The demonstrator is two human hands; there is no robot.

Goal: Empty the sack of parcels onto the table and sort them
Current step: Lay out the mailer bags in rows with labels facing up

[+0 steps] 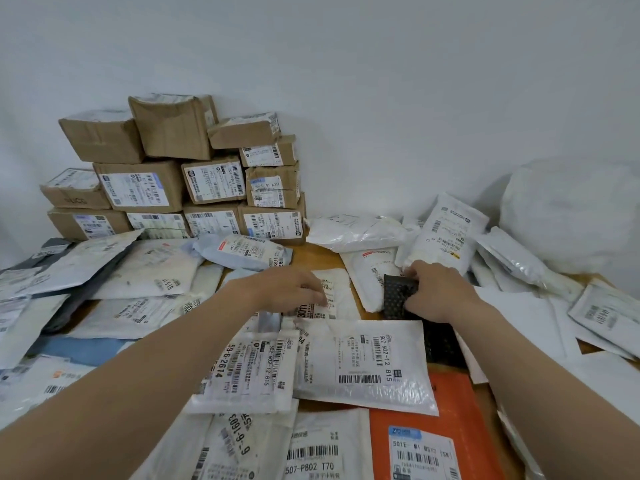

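Many flat mailer parcels cover the wooden table [322, 252]. My right hand [440, 292] grips a black bubble mailer [398, 296] at mid-right, its fingers curled over the mailer's top edge. My left hand [294, 289] reaches to the table's middle with relaxed fingers resting on a white labelled parcel [337, 299]. A white bubble mailer [367, 365] lies just in front of both hands. An orange parcel [446, 407] lies near the front right. The white sack [571, 216] sits at the far right against the wall.
A stack of cardboard boxes [180, 174] stands against the wall at the back left. Grey and white mailers [86, 271] pile up on the left. More white mailers [446, 233] lean at the back right, beside the sack.
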